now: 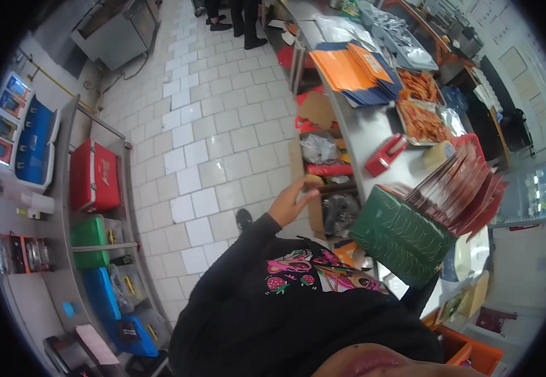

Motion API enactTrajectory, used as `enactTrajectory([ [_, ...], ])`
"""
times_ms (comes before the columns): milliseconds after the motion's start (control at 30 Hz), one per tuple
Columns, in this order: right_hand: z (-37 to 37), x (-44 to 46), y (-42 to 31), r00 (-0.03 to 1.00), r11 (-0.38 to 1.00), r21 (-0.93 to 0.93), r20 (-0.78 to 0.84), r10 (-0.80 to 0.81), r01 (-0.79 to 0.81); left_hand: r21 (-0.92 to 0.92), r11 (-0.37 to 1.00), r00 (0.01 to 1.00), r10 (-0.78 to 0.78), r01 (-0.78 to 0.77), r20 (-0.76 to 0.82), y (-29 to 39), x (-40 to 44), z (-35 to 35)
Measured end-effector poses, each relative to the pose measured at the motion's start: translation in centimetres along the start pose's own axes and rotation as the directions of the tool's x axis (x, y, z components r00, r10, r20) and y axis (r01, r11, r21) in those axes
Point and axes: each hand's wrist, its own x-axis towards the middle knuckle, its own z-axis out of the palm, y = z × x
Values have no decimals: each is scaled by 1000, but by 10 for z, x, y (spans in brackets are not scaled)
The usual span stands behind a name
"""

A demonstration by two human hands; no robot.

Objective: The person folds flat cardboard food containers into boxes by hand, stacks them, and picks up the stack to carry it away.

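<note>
My left hand (292,201) is raised beside the counter's left edge, over the floor, with its thumb and fingers apart. A small yellow patch shows by its fingertips, too small to make out. A large bundle of green packets (405,232) stands tilted at the counter's near side. Reddish-brown packets (458,188) fan out next to it. My right hand is hidden; only a dark sleeve shows below the green packets. A red tape dispenser or similar red tool (386,155) lies on the metal counter (364,125) just beyond the bundle.
Farther along the counter are orange and dark blue packets (354,69) and trays of orange-red food (424,122). Boxes with bags (319,149) sit underneath. Shelving at left holds a red box (95,176) and coloured bins (89,242). A person's legs (244,19) show at the top.
</note>
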Motion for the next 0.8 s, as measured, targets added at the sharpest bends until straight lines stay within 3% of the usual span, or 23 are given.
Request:
enactTrajectory([
  [67, 85, 15, -8, 993, 994, 88, 107, 56, -66, -98, 995, 993, 22, -34, -118, 12, 12, -65],
  [133, 173, 33, -3, 967, 979, 132, 223, 123, -154, -95, 980, 971, 153, -173, -186, 35, 26, -135],
  [167, 219, 44, 2, 945, 967, 151, 289, 153, -203, -92, 981, 969, 149, -169, -196, 47, 26, -167],
  [233, 310, 65, 16, 885, 941, 155, 414, 214, -300, -179, 941, 956, 274, -289, -103, 71, 23, -228],
  [267, 352, 73, 24, 849, 927, 148, 470, 242, -346, -326, 927, 972, 221, -185, 76, 85, 19, -254],
  [333, 423, 86, 39, 776, 899, 100, 550, 307, -427, -135, 986, 961, 130, -99, 243, 76, 12, -277],
  [367, 448, 92, 49, 738, 883, 66, 581, 344, -464, 207, 965, 949, 92, -159, 302, 64, 8, -286],
  [400, 473, 98, 57, 701, 869, 36, 608, 373, -494, 518, 824, 935, 41, -232, 353, 47, 6, -297],
  [433, 494, 105, 65, 668, 856, 1, 626, 403, -517, 514, 826, 932, 37, -232, 361, 28, 2, -304],
  [500, 528, 118, 82, 602, 830, -75, 653, 460, -553, 487, 873, 936, -150, -26, 319, -10, -6, -310],
  [533, 543, 127, 93, 570, 816, -110, 663, 485, -567, 480, 877, 933, -148, -30, 329, -26, -6, -316],
  [600, 572, 153, 112, 525, 798, -176, 669, 527, -577, 405, 898, 922, -291, 172, 254, -59, 9, -331],
  [733, 638, 218, 156, 434, 759, -311, 670, 602, -571, 205, 960, 928, -246, 192, 281, -129, 78, -383],
  [800, 683, 268, 178, 428, 757, -361, 657, 621, -544, 151, 958, 942, -273, 246, 197, -153, 120, -406],
])
